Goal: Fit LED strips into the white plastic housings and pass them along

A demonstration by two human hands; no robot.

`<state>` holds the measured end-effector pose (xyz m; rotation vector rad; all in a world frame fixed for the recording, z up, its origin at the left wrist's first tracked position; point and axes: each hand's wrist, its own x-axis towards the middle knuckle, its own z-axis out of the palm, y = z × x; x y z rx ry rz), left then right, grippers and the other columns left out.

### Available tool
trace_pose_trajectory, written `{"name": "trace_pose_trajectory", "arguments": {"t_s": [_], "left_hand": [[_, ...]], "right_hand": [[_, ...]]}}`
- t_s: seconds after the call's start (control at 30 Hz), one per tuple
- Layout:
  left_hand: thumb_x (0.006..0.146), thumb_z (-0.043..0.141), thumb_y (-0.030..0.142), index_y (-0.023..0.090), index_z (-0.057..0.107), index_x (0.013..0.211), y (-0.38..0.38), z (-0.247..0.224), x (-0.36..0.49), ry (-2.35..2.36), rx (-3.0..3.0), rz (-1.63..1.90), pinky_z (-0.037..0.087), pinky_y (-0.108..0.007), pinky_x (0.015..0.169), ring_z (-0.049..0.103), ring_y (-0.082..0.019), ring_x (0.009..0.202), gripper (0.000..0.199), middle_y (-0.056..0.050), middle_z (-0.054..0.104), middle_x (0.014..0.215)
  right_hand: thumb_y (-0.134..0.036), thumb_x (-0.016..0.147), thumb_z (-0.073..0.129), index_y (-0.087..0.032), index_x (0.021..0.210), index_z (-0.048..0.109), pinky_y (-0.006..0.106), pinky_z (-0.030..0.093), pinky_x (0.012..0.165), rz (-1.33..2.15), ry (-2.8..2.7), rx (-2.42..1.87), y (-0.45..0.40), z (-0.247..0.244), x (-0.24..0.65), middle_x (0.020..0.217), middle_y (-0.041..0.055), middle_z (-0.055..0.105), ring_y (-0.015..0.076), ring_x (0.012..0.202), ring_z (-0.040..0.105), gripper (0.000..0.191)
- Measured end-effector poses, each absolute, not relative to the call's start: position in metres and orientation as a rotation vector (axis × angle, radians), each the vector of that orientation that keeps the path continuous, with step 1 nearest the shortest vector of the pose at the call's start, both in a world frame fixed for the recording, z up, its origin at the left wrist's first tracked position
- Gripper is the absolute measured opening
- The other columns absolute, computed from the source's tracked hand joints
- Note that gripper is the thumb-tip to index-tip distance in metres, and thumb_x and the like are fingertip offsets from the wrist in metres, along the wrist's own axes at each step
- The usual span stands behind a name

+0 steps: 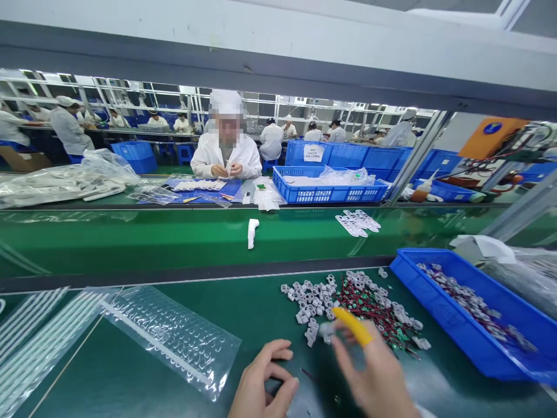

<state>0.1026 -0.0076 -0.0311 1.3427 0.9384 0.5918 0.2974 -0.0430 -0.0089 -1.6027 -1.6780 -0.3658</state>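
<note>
My left hand (266, 382) rests low in the middle over the green work surface, fingers curled with a gap to the thumb and nothing seen between them. To its right, my right hand (374, 368) wears a yellow finger cot (353, 326) and is smeared by motion. At its fingertips is a blurred small grey plastic part (326, 332), which it seems to pinch. Just beyond lies a pile of grey plastic parts (314, 297). Beside that pile is a heap of red wires with small green boards (368, 305), with more grey parts along its edge.
A blue bin (467, 331) holding wired grey parts stands at the right. Bubble wrap (174, 331) and bagged white strips (47, 325) lie left. On the green belt (130, 238) are a white handheld housing (252, 233) and flat white pieces (357, 223). A co-worker (226, 145) sits opposite.
</note>
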Motion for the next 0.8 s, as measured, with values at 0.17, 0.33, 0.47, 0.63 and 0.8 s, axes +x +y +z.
{"name": "trace_pose_trajectory", "arguments": {"t_s": [0.17, 0.33, 0.47, 0.63, 0.8], "left_hand": [[0.072, 0.057, 0.025, 0.012, 0.060, 0.087, -0.008, -0.034, 0.105, 0.949, 1.306, 0.507, 0.046, -0.018, 0.044, 0.061, -0.016, 0.065, 0.020, -0.009, 0.063, 0.081], [0.071, 0.058, 0.020, 0.012, 0.061, 0.079, -0.010, -0.038, 0.109, 0.951, 1.280, 0.482, 0.040, -0.014, 0.041, 0.064, -0.015, 0.062, 0.012, -0.007, 0.067, 0.071], [0.070, 0.058, 0.019, 0.012, 0.062, 0.077, -0.009, -0.041, 0.108, 0.986, 1.295, 0.537, 0.039, -0.013, 0.040, 0.063, -0.014, 0.060, 0.010, -0.006, 0.066, 0.068], [0.071, 0.059, 0.023, 0.012, 0.062, 0.079, -0.002, -0.047, 0.099, 0.995, 1.321, 0.634, 0.044, -0.016, 0.040, 0.060, -0.013, 0.056, 0.014, -0.004, 0.060, 0.066], [0.071, 0.056, 0.028, 0.012, 0.059, 0.080, 0.003, -0.051, 0.092, 1.005, 1.288, 0.722, 0.046, -0.017, 0.038, 0.060, -0.013, 0.057, 0.018, -0.005, 0.060, 0.069]], "right_hand": [[-0.039, 0.084, 0.029, -0.011, 0.086, 0.061, 0.036, 0.035, 0.047, -1.262, -1.302, -2.135, -0.048, 0.038, 0.417, 0.055, 0.0107, 0.049, 0.0284, 0.056, 0.050, 0.043], [-0.039, 0.081, 0.029, -0.010, 0.076, 0.062, 0.038, 0.036, 0.040, -1.104, -1.426, -2.122, -0.026, 0.041, 0.458, 0.055, 0.0161, 0.055, 0.0308, 0.053, 0.053, 0.045], [-0.020, 0.081, 0.045, -0.015, 0.095, 0.059, 0.027, 0.050, 0.071, -0.689, -1.894, -1.953, 0.019, 0.022, 0.398, 0.088, 0.0085, 0.064, 0.0177, 0.081, 0.061, 0.021], [-0.021, 0.085, 0.056, -0.016, 0.104, 0.055, 0.033, 0.050, 0.076, -0.281, -2.274, -1.880, 0.087, 0.006, 0.314, 0.103, 0.0044, 0.059, 0.0163, 0.091, 0.058, 0.020], [-0.025, 0.086, 0.055, -0.016, 0.105, 0.055, 0.039, 0.048, 0.079, -0.194, -2.373, -1.985, 0.146, -0.001, 0.267, 0.115, 0.0069, 0.052, 0.0198, 0.097, 0.054, 0.021]]}}
